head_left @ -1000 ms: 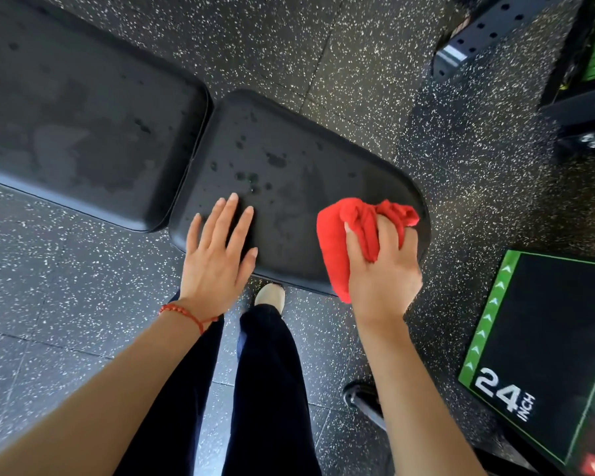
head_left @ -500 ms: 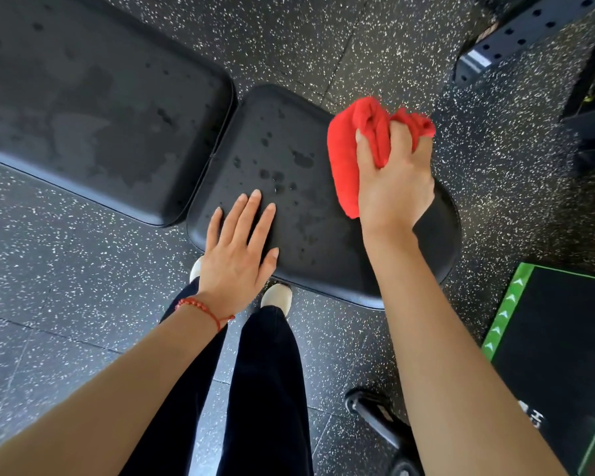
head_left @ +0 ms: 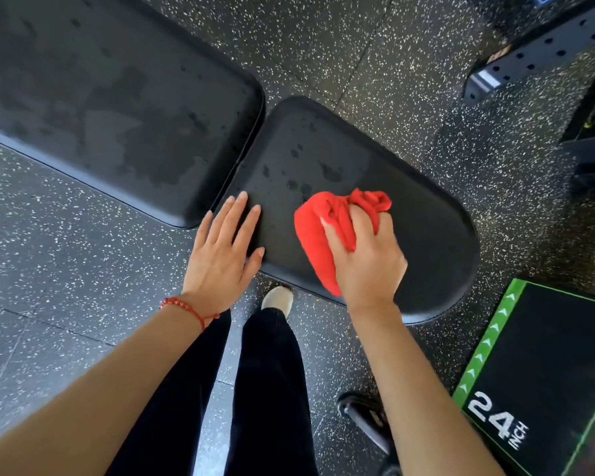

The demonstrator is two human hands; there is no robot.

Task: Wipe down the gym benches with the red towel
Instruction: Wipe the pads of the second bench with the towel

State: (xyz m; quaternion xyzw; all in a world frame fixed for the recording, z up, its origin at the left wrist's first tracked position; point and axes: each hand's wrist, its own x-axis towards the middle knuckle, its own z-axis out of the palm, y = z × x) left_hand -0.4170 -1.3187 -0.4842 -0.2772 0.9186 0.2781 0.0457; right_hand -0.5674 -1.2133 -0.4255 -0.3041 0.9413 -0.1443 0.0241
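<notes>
A black gym bench fills the middle of the view in two pads. Its rounded seat pad carries wet spots toward its far left part. The longer back pad to the left shows dull damp patches. My right hand grips the bunched red towel and presses it onto the near half of the seat pad. My left hand lies flat with fingers spread on the seat pad's near left corner, a red bead bracelet on its wrist.
A black plyo box with green edging and "24 INCH" sits at the lower right. A perforated black rack beam and dark equipment stand at the upper right. Speckled rubber floor lies all around; my legs and a bench foot are below.
My right hand has pulled the red towel back from the seat pad's far edge to its near half. My left hand has stayed flat on the near left corner.
</notes>
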